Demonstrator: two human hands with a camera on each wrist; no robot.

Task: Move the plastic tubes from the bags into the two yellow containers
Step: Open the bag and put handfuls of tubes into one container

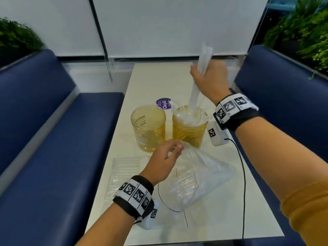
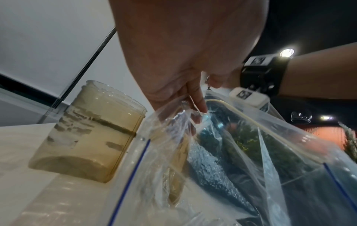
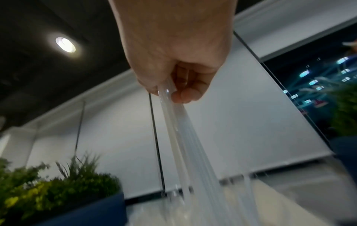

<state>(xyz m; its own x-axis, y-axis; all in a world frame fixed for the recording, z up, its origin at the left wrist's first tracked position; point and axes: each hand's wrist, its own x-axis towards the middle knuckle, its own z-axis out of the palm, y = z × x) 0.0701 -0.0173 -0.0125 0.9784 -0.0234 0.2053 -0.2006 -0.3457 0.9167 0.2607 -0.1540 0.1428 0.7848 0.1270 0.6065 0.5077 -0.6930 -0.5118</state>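
Two yellow see-through containers stand mid-table. The left container (image 1: 148, 126) (image 2: 90, 131) looks empty. The right container (image 1: 189, 125) holds several clear tubes. My right hand (image 1: 206, 78) (image 3: 173, 90) grips a bundle of clear plastic tubes (image 1: 198, 75) (image 3: 191, 146) above it, their lower ends dipping into its mouth. My left hand (image 1: 170, 151) (image 2: 195, 110) pinches the rim of an open clear zip bag (image 1: 198, 176) (image 2: 222, 160) lying in front of the containers, with tubes still inside. A second flat bag of tubes (image 1: 124, 173) lies at the left.
The white table (image 1: 147, 82) runs between two blue benches (image 1: 53, 139) (image 1: 276, 89). A purple round sticker (image 1: 164, 103) lies behind the containers. Black cables (image 1: 244, 174) trail from the wrist cameras over the table's right side. Plants (image 1: 16, 36) stand behind both benches.
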